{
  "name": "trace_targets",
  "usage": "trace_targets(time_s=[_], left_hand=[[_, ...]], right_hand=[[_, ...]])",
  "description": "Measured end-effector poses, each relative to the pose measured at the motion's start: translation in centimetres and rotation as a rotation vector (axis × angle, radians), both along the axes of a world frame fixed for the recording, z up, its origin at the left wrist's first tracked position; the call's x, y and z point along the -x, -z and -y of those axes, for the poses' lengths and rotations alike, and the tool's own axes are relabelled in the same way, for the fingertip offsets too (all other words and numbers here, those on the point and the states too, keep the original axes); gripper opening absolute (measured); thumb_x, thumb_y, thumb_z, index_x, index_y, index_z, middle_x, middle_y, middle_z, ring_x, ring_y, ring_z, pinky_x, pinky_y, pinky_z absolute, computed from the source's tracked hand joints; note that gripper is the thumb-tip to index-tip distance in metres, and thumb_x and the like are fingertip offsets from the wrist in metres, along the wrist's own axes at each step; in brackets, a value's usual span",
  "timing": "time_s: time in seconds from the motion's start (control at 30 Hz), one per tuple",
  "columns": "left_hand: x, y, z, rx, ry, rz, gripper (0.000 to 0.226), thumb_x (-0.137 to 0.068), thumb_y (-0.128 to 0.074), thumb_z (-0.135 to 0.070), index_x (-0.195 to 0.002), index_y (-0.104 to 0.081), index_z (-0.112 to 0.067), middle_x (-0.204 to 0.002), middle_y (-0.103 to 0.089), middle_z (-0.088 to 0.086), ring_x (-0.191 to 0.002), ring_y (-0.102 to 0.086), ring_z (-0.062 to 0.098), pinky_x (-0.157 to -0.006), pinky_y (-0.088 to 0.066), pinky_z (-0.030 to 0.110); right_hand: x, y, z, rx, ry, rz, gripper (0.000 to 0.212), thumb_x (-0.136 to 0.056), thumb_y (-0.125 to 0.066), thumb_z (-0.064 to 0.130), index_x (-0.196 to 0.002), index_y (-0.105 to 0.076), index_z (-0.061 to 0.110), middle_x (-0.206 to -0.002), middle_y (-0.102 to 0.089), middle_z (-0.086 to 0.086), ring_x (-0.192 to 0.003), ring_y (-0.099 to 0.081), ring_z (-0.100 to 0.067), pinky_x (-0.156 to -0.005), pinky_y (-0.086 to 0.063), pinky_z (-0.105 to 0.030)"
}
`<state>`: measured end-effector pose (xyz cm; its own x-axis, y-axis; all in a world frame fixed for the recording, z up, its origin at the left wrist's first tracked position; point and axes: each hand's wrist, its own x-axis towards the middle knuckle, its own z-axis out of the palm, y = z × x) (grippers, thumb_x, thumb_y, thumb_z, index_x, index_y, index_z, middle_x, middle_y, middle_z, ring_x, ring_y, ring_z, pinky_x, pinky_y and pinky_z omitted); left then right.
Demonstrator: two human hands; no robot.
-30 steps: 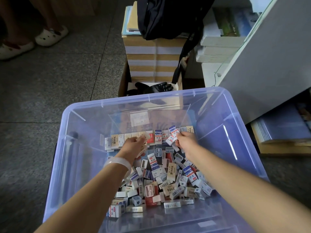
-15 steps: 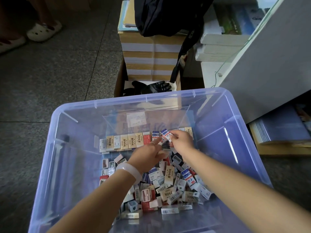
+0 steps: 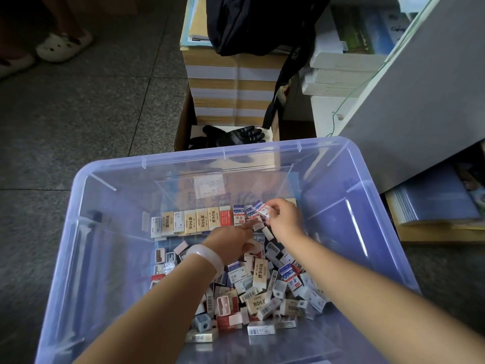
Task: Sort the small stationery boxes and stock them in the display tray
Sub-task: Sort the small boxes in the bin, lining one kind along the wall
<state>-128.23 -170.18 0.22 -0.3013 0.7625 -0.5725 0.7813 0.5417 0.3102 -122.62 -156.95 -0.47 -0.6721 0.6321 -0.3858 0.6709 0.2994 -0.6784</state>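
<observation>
1. Our right hand (image 3: pixel 284 219) reaches to the far right end of the row, fingers curled, pinching a small blue-and-white box (image 3: pixel 258 210) tilted at its fingertips.
2. Our left hand (image 3: pixel 231 239) lies just beside it, low over the loose boxes, its fingers stretched toward the row; whether it grips anything we cannot tell. A white wristband (image 3: pixel 207 258) circles that wrist.
3. The pinched box sits touching or just above the last blue-and-white box standing in the sorted row (image 3: pixel 207 222).
4. That row runs along the near edge of a clear display tray (image 3: pixel 223 185) leaning at the far side of the bin: white boxes at the left, then tan ones, one red, then blue-and-white at the right, all upright and packed side by side.
5. Nearer us, the loose pile of small stationery boxes (image 3: pixel 252 292) is heaped on the bin floor, jumbled at every angle, with tan, red, white and blue packs mixed.
6. All of it lies inside a large translucent blue storage bin (image 3: pixel 110 258) standing on the grey stone floor (image 3: pixel 91 114).
7. Beyond the bin, a black glove (image 3: pixel 236 135) lies in an open carton, in front of a stack of banded paper bundles (image 3: pixel 233 85) with a black bag (image 3: pixel 257 22) on top.
8. At the top left, a pale clog (image 3: pixel 63 44) shows on the floor.
</observation>
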Motion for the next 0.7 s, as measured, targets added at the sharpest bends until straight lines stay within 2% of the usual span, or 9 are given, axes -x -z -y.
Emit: trace_targets(time_s=[0.1, 0.2, 0.27, 0.33, 0.37, 0.4, 0.47, 0.57, 0.7], left_hand=[[0.4, -0.4, -0.1, 0.032, -0.009, -0.011, 0.028, -0.103, -0.036, -0.029, -0.119, -0.052, -0.014, -0.158, -0.001, -0.017, -0.099, -0.064, 0.023, -0.075, -0.054, 0.034], [0.6, -0.5, 0.5, -0.001, -0.088, 0.012, 0.026, -0.102, -0.037, -0.031, -0.112, -0.053, -0.012, -0.158, -0.002, -0.017, -0.095, -0.064, 0.019, -0.071, -0.053, 0.030], [0.7, -0.2, 1.3, -0.089, -0.187, 0.084, 0.024, -0.101, -0.040, -0.030, -0.108, -0.055, -0.012, -0.158, -0.008, -0.014, -0.098, -0.064, 0.018, -0.075, -0.054, 0.028], [0.6, 0.1, 1.8, -0.206, -0.388, 0.222, 0.021, -0.099, -0.044, -0.027, -0.104, -0.056, -0.010, -0.154, -0.027, -0.005, -0.101, -0.063, 0.023, -0.081, -0.054, 0.032], [0.5, 0.1, 2.1, -0.268, -0.537, 0.319, 0.022, -0.098, -0.047, -0.025, -0.108, -0.057, -0.008, -0.144, -0.043, 0.003, -0.098, -0.063, 0.026, -0.081, -0.055, 0.033], [0.4, 0.1, 2.3, -0.325, -0.689, 0.417, 0.021, -0.097, -0.048, -0.023, -0.109, -0.057, -0.007, -0.124, -0.058, 0.008, -0.091, -0.063, 0.026, -0.076, -0.056, 0.031], [0.2, -0.2, 2.6, -0.390, -0.856, 0.531, 0.012, -0.097, -0.049, -0.021, -0.096, -0.057, -0.012, -0.088, -0.060, 0.005, -0.072, -0.058, 0.017, -0.062, -0.052, 0.023], [0.1, -0.4, 2.9, -0.365, -0.927, 0.647, 0.014, -0.098, -0.048, -0.024, -0.090, -0.055, -0.016, -0.090, -0.063, 0.006, -0.068, -0.054, 0.013, -0.054, -0.046, 0.016], [-0.5, -0.6, 2.9, -0.350, -1.071, 0.830, 0.015, -0.097, -0.047, -0.031, -0.095, -0.057, -0.021, -0.095, -0.063, 0.006, -0.082, -0.058, 0.019, -0.078, -0.052, 0.034]], right_hand=[[-1.0, 0.3, -0.7, -0.070, 0.101, 0.008, 0.023, -0.094, -0.048, 0.005, -0.112, -0.061, 0.006, -0.112, -0.063, -0.013, -0.100, -0.060, -0.029, -0.086, -0.050, -0.037], [-1.2, 0.8, -0.7, -0.063, 0.011, 0.054, 0.025, -0.093, -0.050, 0.006, -0.116, -0.059, 0.009, -0.117, -0.061, -0.011, -0.103, -0.058, -0.025, -0.084, -0.046, -0.029], [-1.1, 1.0, -0.2, -0.068, -0.111, 0.077, 0.031, -0.092, -0.052, 0.006, -0.122, -0.058, 0.011, -0.119, -0.061, -0.009, -0.106, -0.057, -0.023, -0.086, -0.044, -0.028], [-1.2, 1.2, 0.2, -0.115, -0.235, 0.090, 0.037, -0.091, -0.053, 0.005, -0.127, -0.055, 0.011, -0.124, -0.059, -0.008, -0.113, -0.054, -0.023, -0.094, -0.044, -0.030], [-1.4, 1.2, 0.4, -0.143, -0.292, 0.098, 0.038, -0.091, -0.053, 0.006, -0.129, -0.054, 0.011, -0.126, -0.058, -0.007, -0.116, -0.052, -0.023, -0.098, -0.043, -0.033], [-1.5, 1.1, 0.5, -0.160, -0.340, 0.105, 0.040, -0.091, -0.053, 0.007, -0.130, -0.053, 0.011, -0.128, -0.056, -0.007, -0.119, -0.050, -0.023, -0.101, -0.041, -0.033], [-1.6, 0.8, 0.6, -0.143, -0.384, 0.095, 0.040, -0.092, -0.052, 0.008, -0.132, -0.051, 0.010, -0.131, -0.052, -0.006, -0.121, -0.048, -0.021, -0.102, -0.036, -0.028], [-1.5, 0.6, 0.7, -0.083, -0.355, 0.058, 0.038, -0.094, -0.046, 0.007, -0.132, -0.052, 0.010, -0.132, -0.052, -0.007, -0.122, -0.048, -0.020, -0.101, -0.036, -0.025], [-1.3, 0.4, 0.9, 0.033, -0.247, 0.003, 0.038, -0.095, -0.042, 0.006, -0.131, -0.052, 0.013, -0.133, -0.054, -0.006, -0.122, -0.049, -0.020, -0.100, -0.040, -0.029]])
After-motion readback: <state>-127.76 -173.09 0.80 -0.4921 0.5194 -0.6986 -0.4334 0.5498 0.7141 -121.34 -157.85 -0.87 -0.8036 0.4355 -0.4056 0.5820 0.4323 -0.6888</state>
